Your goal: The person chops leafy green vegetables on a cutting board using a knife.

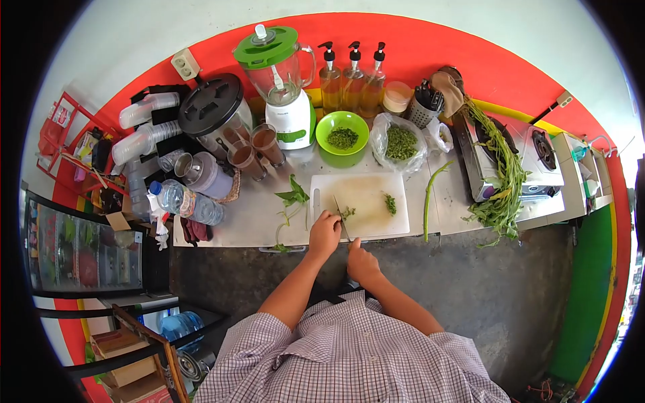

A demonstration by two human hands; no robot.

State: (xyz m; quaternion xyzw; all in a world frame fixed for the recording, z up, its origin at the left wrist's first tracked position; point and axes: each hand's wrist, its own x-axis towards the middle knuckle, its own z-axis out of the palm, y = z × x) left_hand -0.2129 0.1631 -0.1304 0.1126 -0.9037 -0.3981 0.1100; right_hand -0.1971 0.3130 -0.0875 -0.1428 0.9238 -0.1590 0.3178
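Note:
My right hand (pixel 363 262) is closed around the handle of a knife (pixel 344 227) at the front edge of the white cutting board (pixel 368 183). The blade points away from me over the board. Just left of the blade, my left hand (pixel 324 235) has its fingers curled together on some leafy greens (pixel 347 212), whose cut bits show beside the blade. A small pile of chopped greens (pixel 390 203) lies on the right part of the board. A leafy sprig (pixel 293 195) rests on the counter to the left.
Behind the board stand a green bowl (pixel 342 156) and a plastic bag (pixel 401 161) of chopped greens, then a blender (pixel 287 115) and pump bottles (pixel 353 87). A long green stem (pixel 430 195) lies right. Stalks (pixel 505 161) drape over the stove (pixel 537 173). A water bottle (pixel 188 203) lies left.

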